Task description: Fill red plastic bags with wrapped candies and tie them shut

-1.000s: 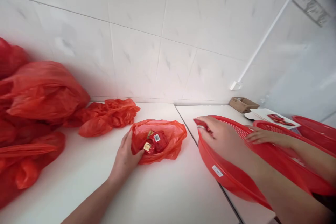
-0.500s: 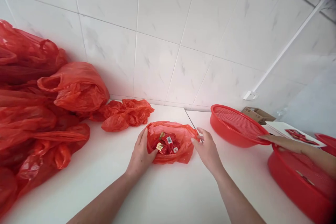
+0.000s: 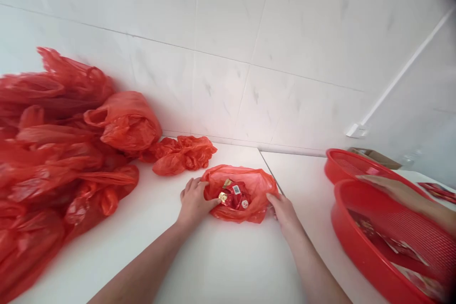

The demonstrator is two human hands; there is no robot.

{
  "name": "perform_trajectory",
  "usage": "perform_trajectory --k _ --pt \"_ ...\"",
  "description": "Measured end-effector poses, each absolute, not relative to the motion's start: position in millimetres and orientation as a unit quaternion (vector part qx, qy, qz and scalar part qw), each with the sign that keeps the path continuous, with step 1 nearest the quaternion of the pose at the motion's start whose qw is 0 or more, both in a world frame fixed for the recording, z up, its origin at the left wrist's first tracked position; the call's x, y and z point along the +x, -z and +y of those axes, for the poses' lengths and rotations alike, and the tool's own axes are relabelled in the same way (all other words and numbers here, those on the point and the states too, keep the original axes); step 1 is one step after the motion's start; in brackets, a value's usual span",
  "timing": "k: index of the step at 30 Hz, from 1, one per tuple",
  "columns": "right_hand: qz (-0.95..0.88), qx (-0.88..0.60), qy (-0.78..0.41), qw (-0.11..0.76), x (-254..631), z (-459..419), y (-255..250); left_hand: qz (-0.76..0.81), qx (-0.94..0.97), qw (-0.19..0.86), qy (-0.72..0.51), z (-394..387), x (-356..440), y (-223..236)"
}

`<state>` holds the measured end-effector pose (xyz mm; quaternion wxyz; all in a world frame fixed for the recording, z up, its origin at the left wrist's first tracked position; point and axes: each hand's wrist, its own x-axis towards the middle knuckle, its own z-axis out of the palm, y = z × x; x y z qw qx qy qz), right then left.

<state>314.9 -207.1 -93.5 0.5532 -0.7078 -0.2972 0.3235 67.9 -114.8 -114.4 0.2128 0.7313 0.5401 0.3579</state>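
A red plastic bag (image 3: 238, 215) sits wide open on the white table in front of me. Inside lie several small packets in red and gold wrappers (image 3: 235, 194), one with a barcode label. My left hand (image 3: 195, 203) grips the bag's left side, its thumb over the near rim and its fingers on the outside. At the opposite side, my right hand (image 3: 284, 210) pinches the bag's right edge between thumb and fingers; some fingertips are hidden.
Filled red bags (image 3: 71, 152) heap up on the left, with a crumpled red bag (image 3: 185, 154) near the wall. At right stand a red sieve basket (image 3: 351, 242) holding packets and a second basket (image 3: 331, 168) behind it. Another person's arm (image 3: 409, 199) reaches over them.
My right hand has closed on the bag's right edge. The view has shifted left. The near basket at right has moved in closer, and the other person's arm is over it.
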Motion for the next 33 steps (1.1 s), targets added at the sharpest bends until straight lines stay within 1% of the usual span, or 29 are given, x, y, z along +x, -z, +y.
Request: perform_trajectory --k 3,6,11,14,17,20,24,28,29,30,33 --pt "-0.303 -0.686 -0.343 0.566 321 -186 86 0.521 0.723 0.256 -0.375 -109 65 112" --pt "-0.309 -0.655 -0.352 0.593 327 -162 63 0.52 0.696 0.268 -0.417 -99 62 102" --pt "-0.346 -0.587 -0.318 0.659 334 -146 3 0.475 0.618 0.288 -0.556 -89 62 61" --pt "-0.362 -0.563 -0.283 0.686 334 -153 -18 0.436 0.59 0.309 -0.605 -93 62 36" --pt "-0.337 -0.565 -0.255 0.709 332 -163 -17 0.404 0.581 0.356 -0.611 -100 60 24" --pt "-0.276 -0.534 -0.241 0.762 328 -169 -8 0.4 0.587 0.387 -0.589 -105 59 24" --pt "-0.243 -0.438 -0.238 0.832 320 -169 -7 0.411 0.592 0.369 -0.588 -105 60 25" --pt "-0.227 -0.349 -0.298 0.859 315 -162 -16 0.404 0.579 0.334 -0.624 -105 61 13" --pt "-0.224 -0.336 -0.308 0.861 315 -159 -18 0.39 0.567 0.346 -0.638 -105 61 8" --pt "-0.221 -0.326 -0.31 0.865 315 -157 -19 0.37 0.546 0.378 -0.65 -105 62 2" --pt "-0.21 -0.304 -0.296 0.881 316 -150 -20 0.295 0.448 0.528 -0.659 -104 66 -13"
